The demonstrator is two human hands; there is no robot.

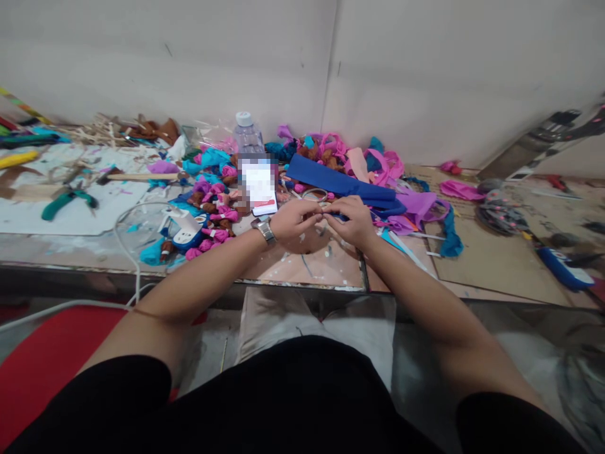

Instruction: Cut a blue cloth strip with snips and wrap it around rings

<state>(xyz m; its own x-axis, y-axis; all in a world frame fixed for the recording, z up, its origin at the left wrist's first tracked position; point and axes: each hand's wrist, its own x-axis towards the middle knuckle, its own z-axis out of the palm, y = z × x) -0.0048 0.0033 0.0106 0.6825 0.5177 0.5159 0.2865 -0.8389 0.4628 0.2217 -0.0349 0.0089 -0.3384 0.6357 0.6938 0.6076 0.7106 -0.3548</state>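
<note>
Over the table's front middle, my left hand (293,221) and my right hand (352,222) meet fingertip to fingertip. Both are closed in a pinch. A small dark blue piece (338,216) shows under the fingers of my right hand; its kind is too small to tell. Whatever the left fingertips pinch is hidden. Just behind the hands lies a long folded blue strip (338,180), of fabric or crepe paper. A phone (261,186) with a lit screen leans left of it, close to my left hand.
Pink, brown and blue bundles (220,215) crowd the left side, beside a blue-and-white device (188,234) with a cable. A clear bottle (249,133) stands behind. Green-handled pliers (69,203) and a hammer (137,177) lie left. Purple strips (418,207) and cardboard (496,261) are right.
</note>
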